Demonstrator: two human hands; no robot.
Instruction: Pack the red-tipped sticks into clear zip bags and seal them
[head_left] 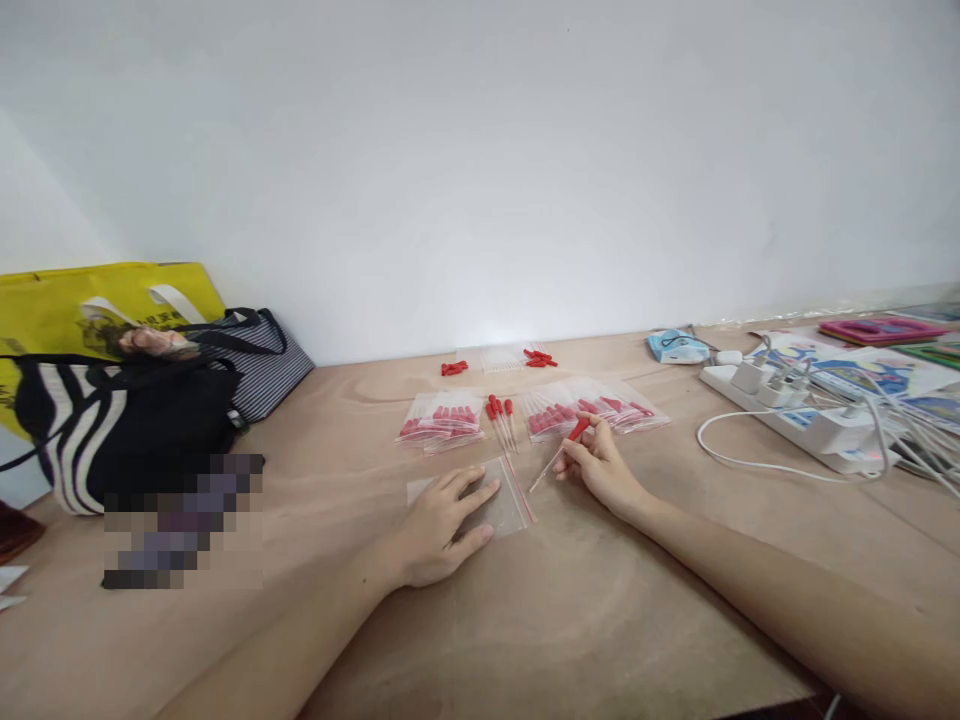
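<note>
My left hand [442,525] lies with fingers spread on a clear zip bag [511,508] that has a red line along its right edge. Between the fingers of my right hand [596,465] is a glass dropper [577,429] with a red bulb, its thin tip slanting down to the left beside the bag. Several more red-bulbed droppers [504,420] lie just beyond the bag. To their left is a stack of filled bags [442,420]; another row of filled bags [637,413] lies to their right, partly behind my right hand.
Loose red bulbs [454,369] and clear tubes [502,360] lie near the wall. A power strip [795,420] with white cables and a blue packet [677,346] are at the right. Black [142,430], striped [262,365] and yellow bags [45,300] stand at the left.
</note>
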